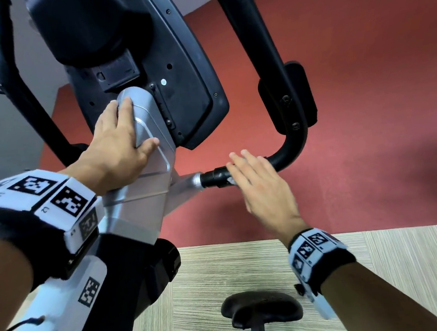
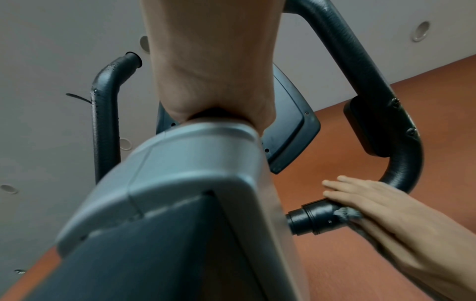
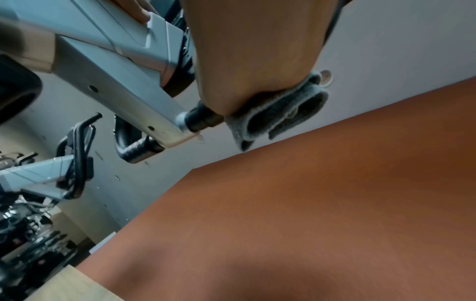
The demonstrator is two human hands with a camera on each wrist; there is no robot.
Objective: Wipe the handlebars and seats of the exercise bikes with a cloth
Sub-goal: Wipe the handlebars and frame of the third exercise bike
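One exercise bike point(image 1: 130, 254) fills the head view, grey column and black console, and the right wrist view shows at least one more bike point(image 3: 51, 171) further along the row (the clutter behind it is too blurred to count). Two black handlebar arms rise on the near bike: the left handlebar point(image 1: 12, 86) and the right handlebar point(image 1: 264, 67), which curves down into a grey stub on the column. One black seat point(image 1: 262, 310) shows low in the head view, standing over pale striped flooring point(image 1: 383, 283). Behind it all, a red wall point(image 1: 365, 97) meets a grey-white ceiling point(image 2: 51, 61) dotted with round fittings. Two hands in play. The left hand point(image 1: 119, 145) lies flat on the column's grey cover, fingers straight and slightly spread. The right hand point(image 1: 262, 187) presses down on the low bend of the right handlebar, fingers straight and together. One grey cloth point(image 3: 278, 114), folded, sits under that palm against the bar, its edge poking out.
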